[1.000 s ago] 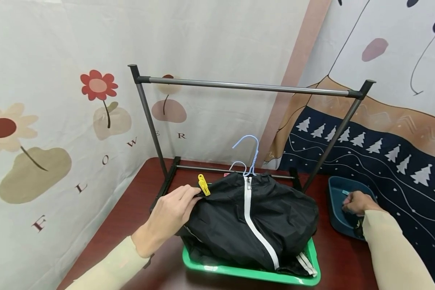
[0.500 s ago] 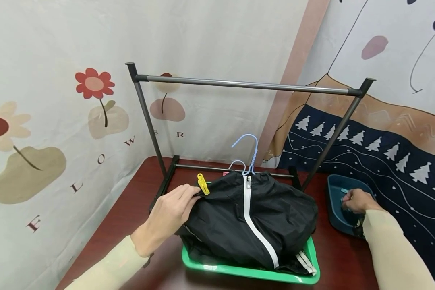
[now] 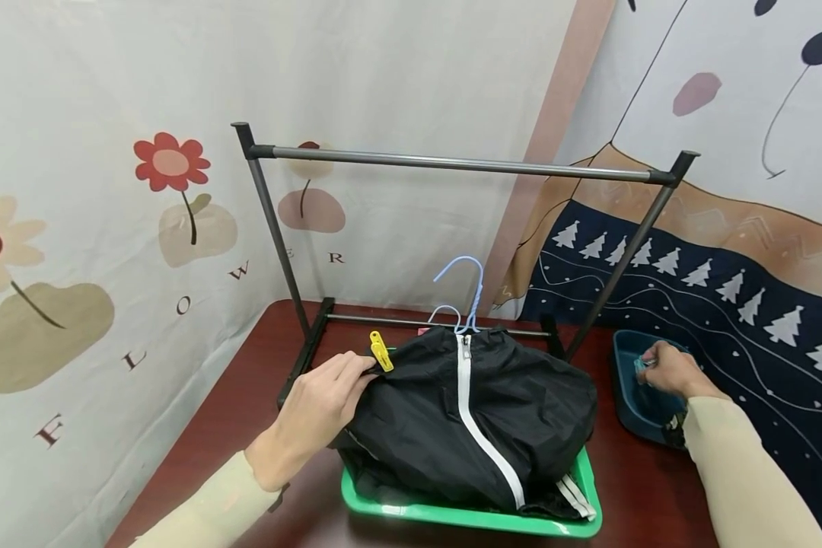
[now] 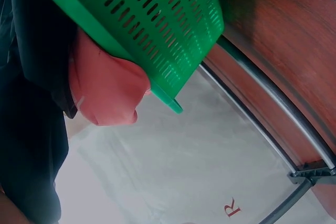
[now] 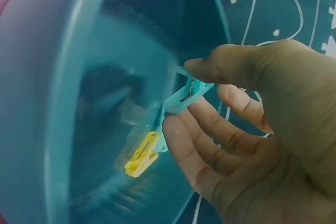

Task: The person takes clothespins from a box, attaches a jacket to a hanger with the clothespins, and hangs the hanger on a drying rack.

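Note:
My left hand (image 3: pixel 325 392) pinches the left shoulder of a black jacket (image 3: pixel 411 418) with a white zip strip. Beside those fingertips a yellow clothespin (image 3: pixel 381 352) is clipped to the jacket. From its collar sticks the hook of a light blue hanger (image 3: pixel 478 293). Over a dark blue basin (image 3: pixel 618 384), my right hand (image 3: pixel 674 371) holds a turquoise clothespin (image 5: pixel 185 95) between thumb and fingers. Below it in the right wrist view, another yellow clothespin (image 5: pixel 142 156) lies in the basin. The left wrist view does not show the left hand's grip.
A green basket (image 3: pixel 466 517) stands under the jacket, with a pink cloth (image 4: pixel 107 87) over its edge in the left wrist view. Behind is a grey metal clothes rack (image 3: pixel 452 162) on the dark red table (image 3: pixel 212 434). A second hanger hook (image 3: pixel 445 310) shows beside the first.
My right hand has shifted up and slightly left over the basin, the turquoise clothespin between its fingers. The left hand keeps its pinch on the jacket. The head view has turned slightly.

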A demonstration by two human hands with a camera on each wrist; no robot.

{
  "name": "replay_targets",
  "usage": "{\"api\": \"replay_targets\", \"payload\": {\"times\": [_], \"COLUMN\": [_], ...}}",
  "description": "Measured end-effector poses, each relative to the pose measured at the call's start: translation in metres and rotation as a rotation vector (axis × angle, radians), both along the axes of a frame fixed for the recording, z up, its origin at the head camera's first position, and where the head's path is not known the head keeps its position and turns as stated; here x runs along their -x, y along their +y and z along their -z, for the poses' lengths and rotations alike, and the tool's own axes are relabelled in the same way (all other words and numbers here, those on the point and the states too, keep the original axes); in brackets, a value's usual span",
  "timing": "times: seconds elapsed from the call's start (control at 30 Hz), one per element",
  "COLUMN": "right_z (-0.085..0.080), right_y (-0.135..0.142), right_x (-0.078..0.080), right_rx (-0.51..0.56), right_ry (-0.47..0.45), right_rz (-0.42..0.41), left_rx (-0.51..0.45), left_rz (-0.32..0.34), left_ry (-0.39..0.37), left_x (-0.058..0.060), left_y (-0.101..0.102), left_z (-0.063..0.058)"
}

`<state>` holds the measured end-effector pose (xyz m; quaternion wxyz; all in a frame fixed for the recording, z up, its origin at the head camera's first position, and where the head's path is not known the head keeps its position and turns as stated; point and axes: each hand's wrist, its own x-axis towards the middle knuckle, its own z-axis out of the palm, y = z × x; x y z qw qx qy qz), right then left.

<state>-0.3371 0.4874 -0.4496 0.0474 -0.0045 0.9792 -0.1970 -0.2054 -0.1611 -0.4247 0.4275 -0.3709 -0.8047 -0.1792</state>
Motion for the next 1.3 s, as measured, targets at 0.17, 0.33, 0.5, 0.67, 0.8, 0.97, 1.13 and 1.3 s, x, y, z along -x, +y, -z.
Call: {"api": "replay_targets", "payload": {"times": [0.17,0.33,0.5,0.67,0.8,0.97,1.13,1.3], "right_z": [-0.005,-0.015,-0.018,-0.02,-0.023,-0.028,-0.034,-0.038], "right_y": [-0.007,-0.016,-0.021,-0.024,-0.027,-0.032,-0.041,-0.052], "right_x": [-0.004,-0.011,-0.017,-0.024,-0.028,-0.032,-0.038,-0.046], "right_rx": [0.015,0.004,-0.007,-0.011,-0.009,0.0,0.016,0.03], "right_ry": [0.028,0.056,0.095,0.137,0.162,0.193,0.228,0.268], "right_rz": [-0.012,-0.017,-0.012,-0.009,-0.01,-0.021,-0.031,-0.021], "left_rx": [-0.001,-0.001,-0.005,-0.003,-0.004,-0.004,-0.01,-0.01], "left_rz": [0.001,0.005,0.003,0.002,0.0,0.0,-0.006,-0.009], "left_ry": [-0.018,-0.011,0.0,-0.001,-0.009,0.002,0.018,0.012], "left_x": [0.0,0.001,0.002,0.002,0.001,0.003,0.004,0.003], "left_y": [0.0,0.0,0.001,0.0,0.0,0.0,-0.001,-0.001], "left_z": [0.001,0.001,0.002,0.003,0.004,0.003,0.004,0.006]}}
